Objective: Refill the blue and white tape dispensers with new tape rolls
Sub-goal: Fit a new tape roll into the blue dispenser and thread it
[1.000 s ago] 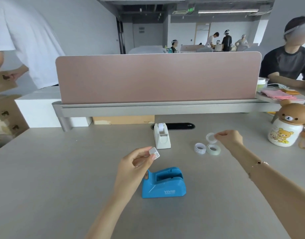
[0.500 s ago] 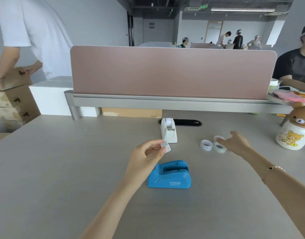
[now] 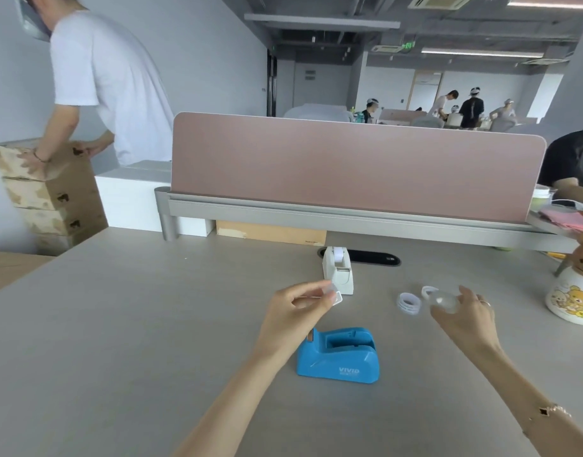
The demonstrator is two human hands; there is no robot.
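Left hand (image 3: 296,316) raised above the desk, thumb and forefinger pinched together; right hand (image 3: 461,319) lifted off to the side, fingers curled closed, both forearms reaching forward

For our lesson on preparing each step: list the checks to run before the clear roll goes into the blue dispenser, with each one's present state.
1. Clear roll held in right hand: ok.
2. Small white piece pinched in left hand: ok; whether it is the hub, cannot tell.
3. Blue dispenser slot empty: ok.
4. Dispenser upright on desk: ok.
5. Roll already on the white piece: not ok.
6. Spare rolls nearby: ok.
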